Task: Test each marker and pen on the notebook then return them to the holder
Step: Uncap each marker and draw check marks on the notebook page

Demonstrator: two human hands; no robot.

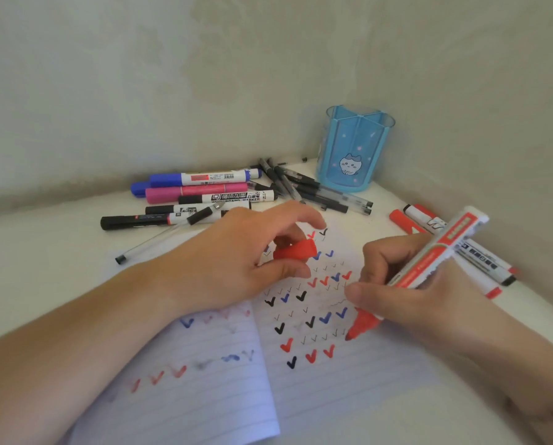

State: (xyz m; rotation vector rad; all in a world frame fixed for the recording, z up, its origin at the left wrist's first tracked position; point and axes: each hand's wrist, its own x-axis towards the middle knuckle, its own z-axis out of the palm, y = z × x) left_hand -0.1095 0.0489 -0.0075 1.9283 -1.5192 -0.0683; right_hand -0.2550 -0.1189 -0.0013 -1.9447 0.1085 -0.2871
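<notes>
An open lined notebook [349, 390] lies in front of me, covered with red, blue and black check marks. My right hand [406, 293] grips an uncapped red marker [429, 268], its tip touching the right page near the lower marks. My left hand [236, 261] rests on the notebook and pinches the marker's red cap [296, 250]. A blue pen holder [354, 149] with a cat picture stands in the far corner, with no pens showing above its rim.
Blue, pink and black markers [198, 195] lie in a pile at the back left, with several black pens [310, 187] beside the holder. One thin pen [153, 240] lies left of the notebook. Red markers [480, 255] lie at the right by the wall.
</notes>
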